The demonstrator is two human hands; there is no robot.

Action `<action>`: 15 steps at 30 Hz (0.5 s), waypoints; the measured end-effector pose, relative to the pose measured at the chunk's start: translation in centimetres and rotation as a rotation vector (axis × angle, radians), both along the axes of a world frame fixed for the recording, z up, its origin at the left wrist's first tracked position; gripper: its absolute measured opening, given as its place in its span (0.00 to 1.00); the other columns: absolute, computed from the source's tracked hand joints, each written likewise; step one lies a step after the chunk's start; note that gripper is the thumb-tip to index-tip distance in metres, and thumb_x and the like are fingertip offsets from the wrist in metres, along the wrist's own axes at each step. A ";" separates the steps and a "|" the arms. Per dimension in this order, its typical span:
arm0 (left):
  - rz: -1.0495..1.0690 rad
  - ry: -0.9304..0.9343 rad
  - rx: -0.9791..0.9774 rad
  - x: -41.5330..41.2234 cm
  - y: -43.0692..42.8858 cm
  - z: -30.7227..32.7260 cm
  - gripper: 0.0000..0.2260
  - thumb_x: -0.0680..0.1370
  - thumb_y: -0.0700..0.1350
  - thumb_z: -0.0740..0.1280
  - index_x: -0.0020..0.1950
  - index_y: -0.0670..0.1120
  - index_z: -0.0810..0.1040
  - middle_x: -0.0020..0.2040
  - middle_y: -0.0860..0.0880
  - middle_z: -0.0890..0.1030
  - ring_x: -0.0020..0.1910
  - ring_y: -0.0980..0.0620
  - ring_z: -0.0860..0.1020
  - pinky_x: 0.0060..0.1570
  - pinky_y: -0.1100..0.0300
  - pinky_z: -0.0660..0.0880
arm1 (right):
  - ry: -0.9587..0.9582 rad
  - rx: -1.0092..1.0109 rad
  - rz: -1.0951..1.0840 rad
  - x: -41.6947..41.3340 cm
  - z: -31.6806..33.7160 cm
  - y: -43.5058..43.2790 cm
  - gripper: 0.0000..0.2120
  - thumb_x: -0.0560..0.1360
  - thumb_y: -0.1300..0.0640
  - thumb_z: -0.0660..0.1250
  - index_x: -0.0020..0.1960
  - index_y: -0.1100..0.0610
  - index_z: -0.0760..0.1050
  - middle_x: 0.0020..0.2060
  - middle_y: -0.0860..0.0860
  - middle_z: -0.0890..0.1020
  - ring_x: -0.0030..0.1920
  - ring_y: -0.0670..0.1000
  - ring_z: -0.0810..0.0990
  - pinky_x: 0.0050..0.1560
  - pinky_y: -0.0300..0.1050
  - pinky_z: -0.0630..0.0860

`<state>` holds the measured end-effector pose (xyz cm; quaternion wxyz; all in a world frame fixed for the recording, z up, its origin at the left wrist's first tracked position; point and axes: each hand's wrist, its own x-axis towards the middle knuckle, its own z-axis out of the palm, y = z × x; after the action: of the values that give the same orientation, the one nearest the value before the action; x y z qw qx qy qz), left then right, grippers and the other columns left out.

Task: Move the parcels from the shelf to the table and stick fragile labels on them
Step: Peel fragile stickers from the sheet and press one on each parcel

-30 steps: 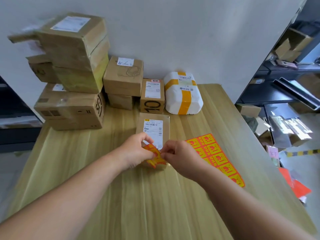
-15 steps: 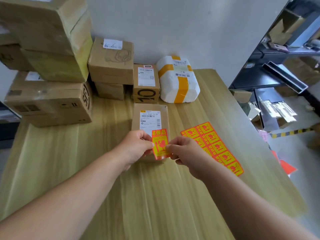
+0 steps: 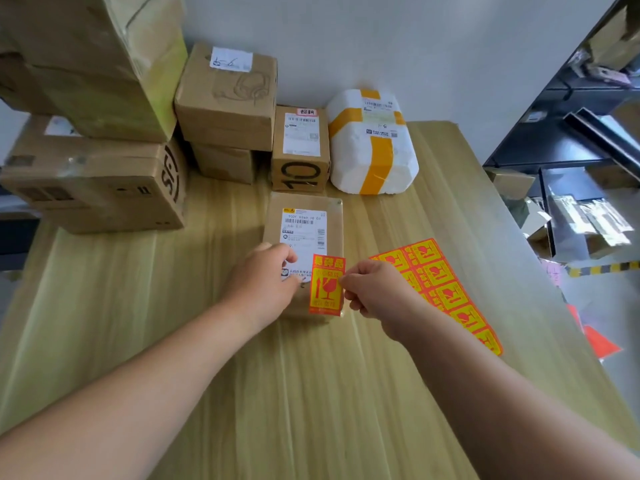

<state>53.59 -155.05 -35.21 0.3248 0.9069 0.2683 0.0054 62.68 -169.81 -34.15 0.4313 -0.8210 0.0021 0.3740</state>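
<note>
Both hands at parcel [image 3: 333, 220]: left [image 3: 263, 284] resting, right [image 3: 375, 289] pinching label [image 3: 327, 289] edge.

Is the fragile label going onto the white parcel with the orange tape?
No, the fragile label lies on the flat brown parcel nearest the person, its edge pinched by the right hand.

Wide bare table [image 3: 311, 393] near me, free passage straight ahead of me, flat parcel [image 3: 304, 202] blocking the middle, label sheet [image 3: 446, 289] lying just right of it, stacked boxes [image 3: 97, 174], small box [image 3: 300, 150] and white parcel [image 3: 372, 143] walling the far edge, open strip along its left.
</note>
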 end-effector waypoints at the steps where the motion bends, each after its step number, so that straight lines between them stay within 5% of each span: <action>1: -0.044 0.003 0.054 -0.1 0.1 -0.2 0.13 0.75 0.46 0.69 0.59 0.48 0.77 0.54 0.50 0.75 0.54 0.49 0.71 0.52 0.59 0.68 | 0.001 -0.019 0.008 0.3 -0.1 0.1 0.09 0.77 0.61 0.65 0.38 0.57 0.76 0.28 0.50 0.77 0.28 0.47 0.72 0.29 0.39 0.67; 6: -0.191 0.017 0.167 -0.6 0.2 -1.3 0.19 0.74 0.48 0.70 0.64 0.46 0.76 0.61 0.49 0.73 0.64 0.49 0.66 0.62 0.60 0.63 | -0.008 -0.059 0.038 1.4 -0.6 0.7 0.08 0.76 0.58 0.66 0.39 0.57 0.76 0.30 0.50 0.77 0.29 0.48 0.73 0.30 0.41 0.67; 15: -0.245 0.026 0.230 -0.8 0.4 -1.4 0.20 0.75 0.50 0.70 0.65 0.47 0.75 0.63 0.49 0.72 0.66 0.48 0.64 0.64 0.57 0.63 | -0.037 -0.141 0.073 1.7 -1.1 1.5 0.08 0.76 0.55 0.67 0.45 0.60 0.78 0.33 0.52 0.80 0.31 0.48 0.74 0.30 0.41 0.69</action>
<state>52.77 -154.68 -36.60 0.2134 0.9640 0.1576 -0.0154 64.36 -168.31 -35.22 0.3583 -0.8557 -0.0095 0.3733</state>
